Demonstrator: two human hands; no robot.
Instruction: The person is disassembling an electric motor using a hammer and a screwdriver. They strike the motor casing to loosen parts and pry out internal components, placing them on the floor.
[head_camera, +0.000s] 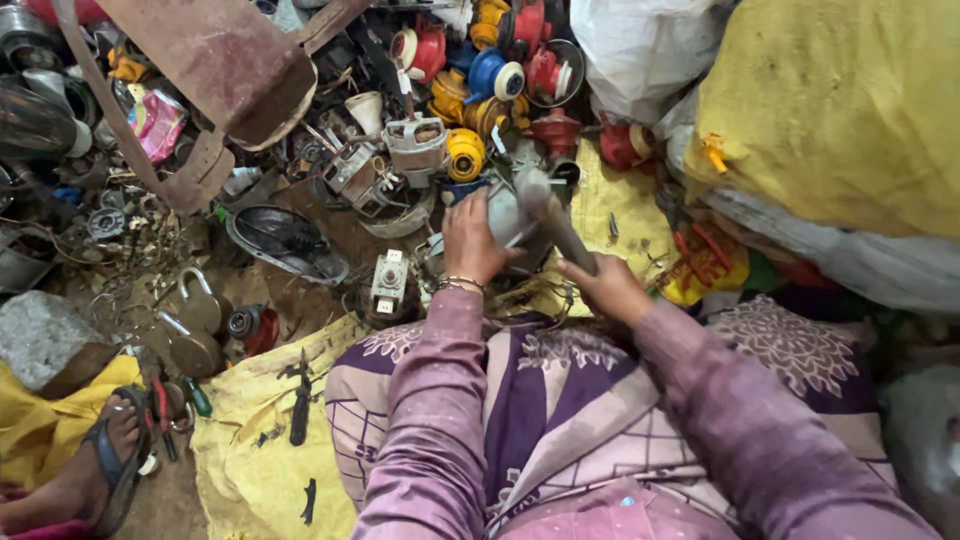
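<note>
My left hand (470, 240) grips a grey metal part (505, 215) held upright on the ground in front of my knees. A bangle sits on that wrist. My right hand (605, 285) is closed around the wooden handle of a hammer (550, 215), whose metal head is blurred just above the grey part. Both arms wear purple sleeves and reach out over my patterned purple-and-white lap cloth (560, 400).
A heap of scrap surrounds the work spot: red, blue and yellow motor parts (500, 60), a rusty metal shovel blade (230, 60), padlocks (195, 305), a grey stone (45, 335). Yellow sacks (840, 110) rise at the right. Another person's sandalled foot (105, 465) is at the lower left.
</note>
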